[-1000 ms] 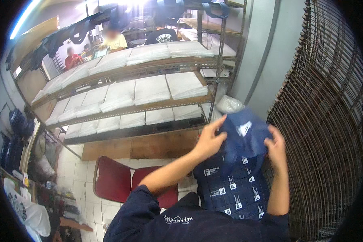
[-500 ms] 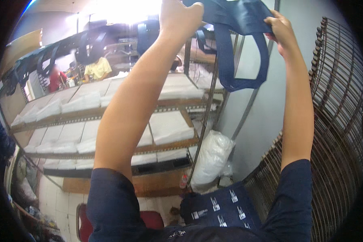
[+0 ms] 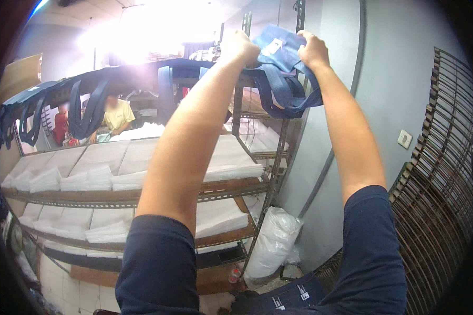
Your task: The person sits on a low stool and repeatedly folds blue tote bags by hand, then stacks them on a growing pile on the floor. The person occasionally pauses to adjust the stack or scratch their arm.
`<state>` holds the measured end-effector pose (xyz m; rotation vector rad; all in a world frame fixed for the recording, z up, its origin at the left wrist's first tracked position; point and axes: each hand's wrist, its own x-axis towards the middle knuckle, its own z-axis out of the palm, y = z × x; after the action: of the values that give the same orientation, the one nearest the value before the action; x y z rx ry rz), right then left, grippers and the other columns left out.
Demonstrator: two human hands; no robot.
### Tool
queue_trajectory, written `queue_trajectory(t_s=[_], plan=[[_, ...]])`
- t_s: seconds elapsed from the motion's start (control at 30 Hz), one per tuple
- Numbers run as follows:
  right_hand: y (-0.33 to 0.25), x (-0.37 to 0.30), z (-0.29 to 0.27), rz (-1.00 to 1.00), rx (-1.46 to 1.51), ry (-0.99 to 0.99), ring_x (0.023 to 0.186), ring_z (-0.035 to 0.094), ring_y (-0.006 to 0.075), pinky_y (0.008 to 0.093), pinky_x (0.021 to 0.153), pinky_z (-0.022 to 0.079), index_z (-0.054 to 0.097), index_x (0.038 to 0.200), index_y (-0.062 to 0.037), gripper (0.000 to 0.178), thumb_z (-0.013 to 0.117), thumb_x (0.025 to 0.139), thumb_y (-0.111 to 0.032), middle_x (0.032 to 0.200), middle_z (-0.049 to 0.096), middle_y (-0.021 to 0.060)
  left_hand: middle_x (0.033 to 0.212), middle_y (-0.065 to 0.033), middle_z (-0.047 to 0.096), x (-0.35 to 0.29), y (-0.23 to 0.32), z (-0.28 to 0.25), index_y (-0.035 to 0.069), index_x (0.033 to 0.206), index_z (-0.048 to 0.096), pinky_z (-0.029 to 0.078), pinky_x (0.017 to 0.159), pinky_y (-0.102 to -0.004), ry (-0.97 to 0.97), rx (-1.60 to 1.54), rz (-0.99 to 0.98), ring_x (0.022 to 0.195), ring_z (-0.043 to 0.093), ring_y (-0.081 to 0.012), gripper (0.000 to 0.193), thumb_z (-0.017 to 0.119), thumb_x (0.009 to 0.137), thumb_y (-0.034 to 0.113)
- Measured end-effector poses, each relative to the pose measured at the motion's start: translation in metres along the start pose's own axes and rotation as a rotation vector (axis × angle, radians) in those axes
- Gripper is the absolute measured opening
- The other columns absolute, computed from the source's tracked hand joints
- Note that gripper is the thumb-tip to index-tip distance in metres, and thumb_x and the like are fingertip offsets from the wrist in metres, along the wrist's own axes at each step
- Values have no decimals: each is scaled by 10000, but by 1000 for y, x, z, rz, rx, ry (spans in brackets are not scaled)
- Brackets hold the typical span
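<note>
Both my arms are raised toward the top of the shelving rack. A blue fabric tote bag (image 3: 291, 56) with a white printed patch is stretched between my hands, its loop handles hanging down. My left hand (image 3: 240, 50) is closed at the bag's left edge, its fingertips partly hidden. At the bag's right edge, my right hand (image 3: 314, 51) pinches the fabric between thumb and fingers. Other navy bags (image 3: 142, 69) lie along the top shelf to the left, with their handles dangling over its front.
Stacks of white sheets (image 3: 102, 157) fill the lower shelves. A white plastic-wrapped bundle (image 3: 273, 241) stands by the grey wall, near a small bottle (image 3: 234, 275). Metal wire racks (image 3: 436, 210) are at the right. Printed navy fabric (image 3: 286, 294) lies below. Two people work behind the rack.
My hands have carried the bag leftward to the rack's top right end, and its printed patch now shows. The view has tilted up, so more of the top shelf is visible.
</note>
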<state>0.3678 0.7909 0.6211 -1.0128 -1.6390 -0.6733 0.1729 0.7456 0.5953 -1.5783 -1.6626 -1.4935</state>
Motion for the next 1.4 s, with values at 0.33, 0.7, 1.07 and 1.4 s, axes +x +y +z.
queue_trajectory(t_s=[0.33, 0.7, 1.07, 1.4], plan=[[12, -13, 43, -40, -223, -112, 1014, 581, 325, 423, 844, 488, 606, 1098, -150, 309, 632, 799, -223, 1148, 566, 138, 906, -125, 638, -20, -13, 22, 66, 942, 664, 519, 738, -353, 359, 318, 450, 871, 626, -283, 204, 643, 750, 135], [21, -322, -57, -278, 505, 220, 942, 557, 248, 373, 812, 464, 525, 1165, -9, 390, 617, 818, -162, 1052, 571, 130, 771, -53, 578, -532, -183, 34, 98, 961, 619, 447, 519, -328, -262, -538, 170, 619, 549, -217, 282, 718, 718, 200], [13, -983, -358, 1363, 411, -1833, 778, 643, 223, 332, 710, 494, 509, 1230, -32, 486, 657, 812, -230, 843, 660, 110, 1516, -158, -14, -1005, -498, -112, 181, 1461, -32, 167, 1053, -638, -2163, 801, -487, 1386, -3, -382, 1449, 783, 376, 690], [-57, -1172, -608, 1688, -100, -1732, 727, 628, 208, 344, 661, 509, 546, 1206, -100, 485, 638, 808, -362, 883, 664, 96, 1085, -177, 628, -1011, -418, -79, 19, 1249, 451, 495, 849, -379, -1927, 769, -432, 1029, 601, -311, 1044, 787, 462, 616]])
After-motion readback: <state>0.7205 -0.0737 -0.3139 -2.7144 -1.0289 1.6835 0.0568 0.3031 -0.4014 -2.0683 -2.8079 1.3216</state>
